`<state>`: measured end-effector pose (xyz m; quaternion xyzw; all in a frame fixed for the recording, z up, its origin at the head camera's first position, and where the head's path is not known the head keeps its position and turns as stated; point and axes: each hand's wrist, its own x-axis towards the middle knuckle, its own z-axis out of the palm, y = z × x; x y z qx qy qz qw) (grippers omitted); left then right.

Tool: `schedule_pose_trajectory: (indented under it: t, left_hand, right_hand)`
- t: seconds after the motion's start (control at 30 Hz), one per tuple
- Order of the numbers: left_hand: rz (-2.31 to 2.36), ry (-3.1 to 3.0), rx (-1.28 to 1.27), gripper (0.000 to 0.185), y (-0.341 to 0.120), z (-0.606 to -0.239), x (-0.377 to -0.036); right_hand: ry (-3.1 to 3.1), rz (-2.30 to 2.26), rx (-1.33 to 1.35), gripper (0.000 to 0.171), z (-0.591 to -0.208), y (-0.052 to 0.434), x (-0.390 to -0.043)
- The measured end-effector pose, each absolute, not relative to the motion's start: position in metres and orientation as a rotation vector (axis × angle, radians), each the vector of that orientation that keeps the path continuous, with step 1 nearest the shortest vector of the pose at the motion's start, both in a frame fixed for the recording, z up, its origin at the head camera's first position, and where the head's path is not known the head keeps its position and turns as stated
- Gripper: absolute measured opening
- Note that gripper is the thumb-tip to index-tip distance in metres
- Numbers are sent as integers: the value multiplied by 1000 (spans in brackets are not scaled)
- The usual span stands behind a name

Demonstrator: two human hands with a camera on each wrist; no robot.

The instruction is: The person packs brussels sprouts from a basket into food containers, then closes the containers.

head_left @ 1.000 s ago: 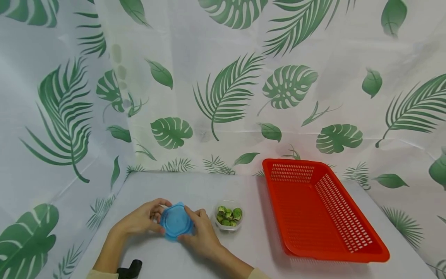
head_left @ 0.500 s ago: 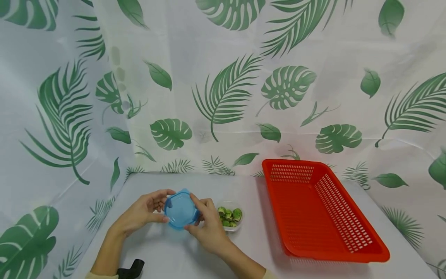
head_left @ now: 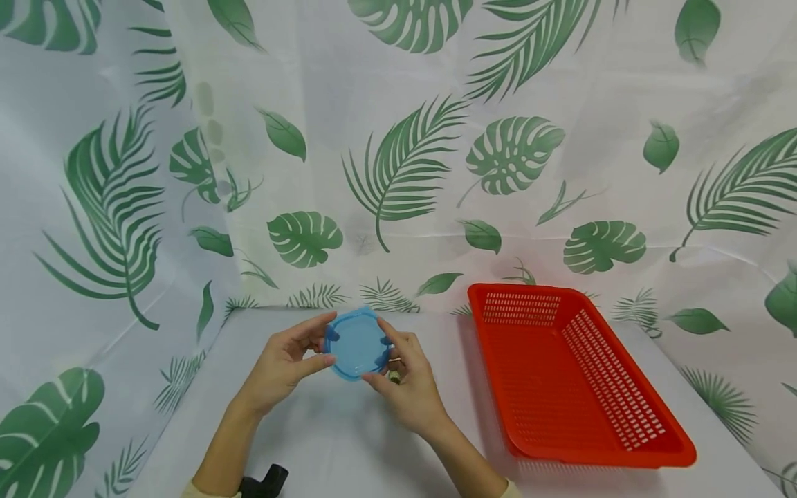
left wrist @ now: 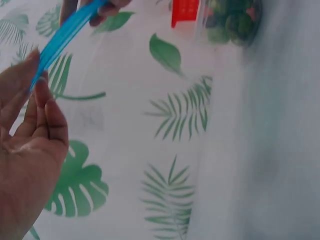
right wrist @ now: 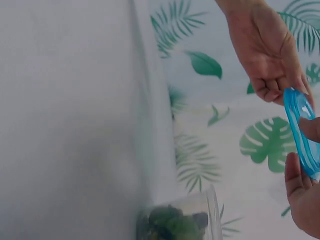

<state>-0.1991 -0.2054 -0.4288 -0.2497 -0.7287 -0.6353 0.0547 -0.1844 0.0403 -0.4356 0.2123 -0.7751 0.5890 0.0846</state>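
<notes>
Left hand (head_left: 283,363) and right hand (head_left: 407,384) both pinching blue lid (head_left: 357,343) by its edges, held between them above counter (head_left: 349,449), over tub of sprouts (right wrist: 182,222).

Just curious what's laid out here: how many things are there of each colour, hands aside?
Blue: 1, the lid held by both hands.
Red: 1, the basket.
Clear: 1, the tub of green sprouts.
Total: 3.

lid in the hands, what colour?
Translucent light blue plastic lid, pinched between both hands; clearest in the head view.
</notes>
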Motion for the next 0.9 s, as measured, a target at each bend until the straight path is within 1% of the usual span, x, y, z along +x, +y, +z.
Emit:
schedule_pose_trajectory:
  t: [0.17, 0.27, 0.4, 0.5, 0.67, 0.8, 0.9]
  left_hand:
    - [-1866, -2160, -672, 49, -180, -430, -200]
    - [-1854, -2113, -649, 39, -168, -433, -200]
    - [-1826, -2027, -673, 32, -160, -434, -200]
    - [-1789, -2006, -694, 29, -160, -434, -198]
    - [-1730, -2009, -737, 26, -162, -434, -198]
    - [-1689, -1971, -805, 26, -162, -437, -199]
    - [-1734, -1916, -845, 24, -161, -439, -199]
  right_hand:
    - [-2239, 1726, 615, 80, -439, 53, -187]
    - [-2209, 1716, 623, 72, -440, 60, -188]
    - [-2152, 1843, 610, 57, -437, 65, -187]
    - [-2104, 2002, 558, 49, -434, 67, -186]
    - [-2037, 2242, 433, 42, -429, 70, -188]
    - [-1961, 2382, 375, 42, -427, 70, -188]
    - [-1931, 2410, 384, 41, -428, 69, -187]
